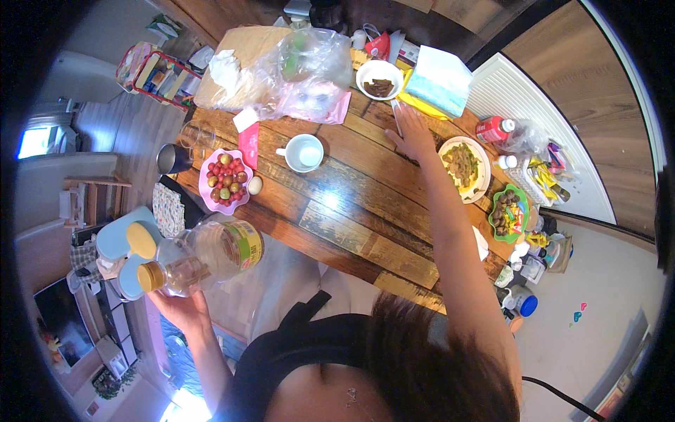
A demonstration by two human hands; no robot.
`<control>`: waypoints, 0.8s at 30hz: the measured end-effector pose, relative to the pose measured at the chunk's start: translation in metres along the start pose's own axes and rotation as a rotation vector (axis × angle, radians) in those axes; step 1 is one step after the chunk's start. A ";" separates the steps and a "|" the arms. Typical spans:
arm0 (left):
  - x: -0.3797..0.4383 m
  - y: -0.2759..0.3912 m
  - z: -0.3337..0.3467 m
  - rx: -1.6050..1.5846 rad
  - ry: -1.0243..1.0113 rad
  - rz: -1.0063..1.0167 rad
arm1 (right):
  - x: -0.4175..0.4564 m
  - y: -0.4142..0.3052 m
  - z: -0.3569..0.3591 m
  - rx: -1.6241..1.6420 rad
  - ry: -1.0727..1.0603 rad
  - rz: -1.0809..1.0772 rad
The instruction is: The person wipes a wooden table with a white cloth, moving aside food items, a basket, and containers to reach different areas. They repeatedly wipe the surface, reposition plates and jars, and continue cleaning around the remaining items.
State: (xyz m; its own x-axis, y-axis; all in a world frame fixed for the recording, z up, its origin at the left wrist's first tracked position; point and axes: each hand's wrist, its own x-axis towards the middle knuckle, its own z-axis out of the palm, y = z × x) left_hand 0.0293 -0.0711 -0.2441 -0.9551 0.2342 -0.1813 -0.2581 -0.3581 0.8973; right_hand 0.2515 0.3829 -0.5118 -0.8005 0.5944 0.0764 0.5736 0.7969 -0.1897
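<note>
My left hand (182, 311) grips a large clear plastic bottle (211, 258) with a yellow cap, held tilted off the near left side of the wooden table (364, 211). Out over the table's far right part, my right hand (414, 132) lies close to a thin white object (396, 117), just below a white bowl (378, 79) of dark strips; whether the fingers grip it I cannot tell. A plate of cooked food (464, 169) is to the right of that wrist. Near the middle stands a white mug (304, 153), its handle pointing left.
A pink scalloped dish of fruit (225, 182) sits left beside an egg (254, 185). Plastic bags (311, 58) and a tissue pack (440, 79) lie at the back. A green dish (509, 213), a red bottle (494, 130) and a dark metal cup (174, 159) stand near the edges.
</note>
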 end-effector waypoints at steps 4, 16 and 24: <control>-0.001 0.000 -0.012 -0.017 -0.052 -0.008 | 0.011 -0.003 0.004 -0.010 0.052 0.050; -0.009 0.002 -0.009 0.023 0.076 0.011 | -0.003 -0.072 0.017 -0.047 0.156 -0.001; -0.008 0.001 -0.015 -0.014 0.017 -0.023 | -0.072 -0.141 -0.002 0.396 -0.091 -0.501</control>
State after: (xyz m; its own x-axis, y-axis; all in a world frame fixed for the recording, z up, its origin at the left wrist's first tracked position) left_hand 0.0342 -0.0874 -0.2476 -0.9512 0.2272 -0.2089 -0.2820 -0.3651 0.8872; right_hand 0.2286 0.2281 -0.4884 -0.9762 0.1350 0.1696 0.0325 0.8647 -0.5012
